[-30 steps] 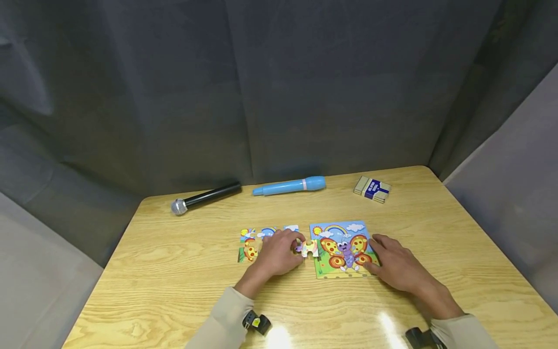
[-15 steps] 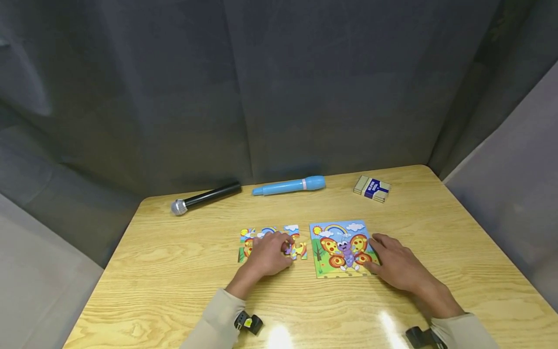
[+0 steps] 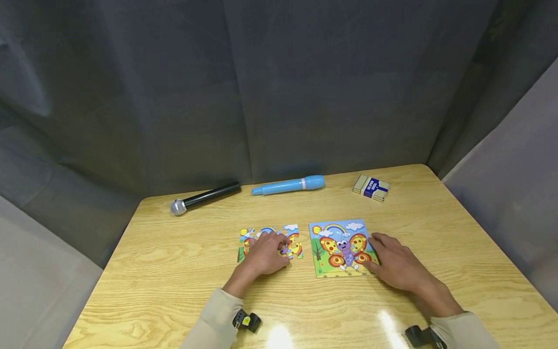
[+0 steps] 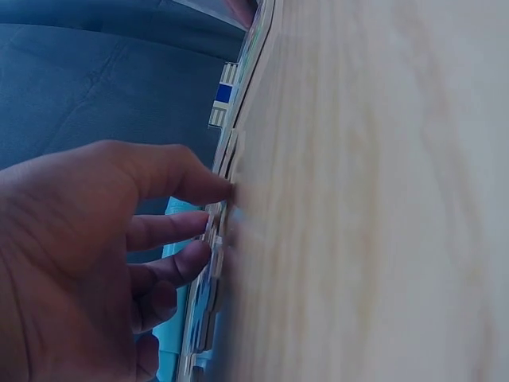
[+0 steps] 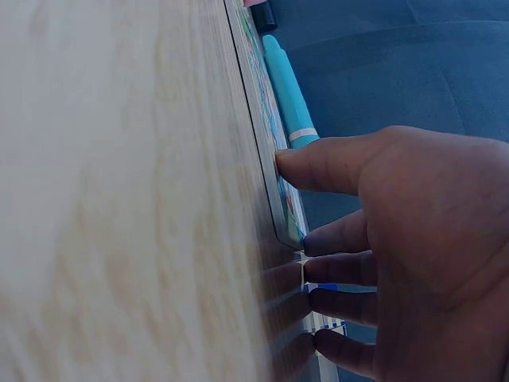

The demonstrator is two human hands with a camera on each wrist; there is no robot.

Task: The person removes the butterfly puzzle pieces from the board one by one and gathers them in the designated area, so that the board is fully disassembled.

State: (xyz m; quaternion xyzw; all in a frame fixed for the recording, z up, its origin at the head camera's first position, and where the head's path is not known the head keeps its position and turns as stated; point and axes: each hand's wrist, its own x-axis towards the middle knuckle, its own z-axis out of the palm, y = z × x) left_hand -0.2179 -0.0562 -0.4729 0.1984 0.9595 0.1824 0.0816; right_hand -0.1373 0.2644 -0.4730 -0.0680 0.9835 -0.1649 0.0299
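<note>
My left hand [image 3: 266,254] bends over a partly covered jigsaw puzzle [image 3: 290,228]. Its thumb and index finger pinch a yellow-and-purple puzzle piece [image 3: 296,250] at the puzzle's lower right. Seen edge-on in the left wrist view, the thumb and fingertips are right at the thin puzzle pieces [image 4: 213,286]. The middle of the puzzle is hidden under the hand. To its right lies a square butterfly picture board [image 3: 328,265]. My right hand [image 3: 396,261] rests at that board's right edge, thumb on its lower right part and fingers extended along the side.
Behind the puzzle lie a black microphone [image 3: 211,195] with a silver head and a blue rod-shaped thing [image 3: 283,187] with a thicker end. A flat pack of thin sticks [image 3: 362,184] with a blue label is at the back right. A dark curtain [image 3: 279,97] hangs behind the table.
My left hand has moved left with the puzzle piece, bringing it from beside the picture board to the rest of the puzzle. My right hand has stayed in place.
</note>
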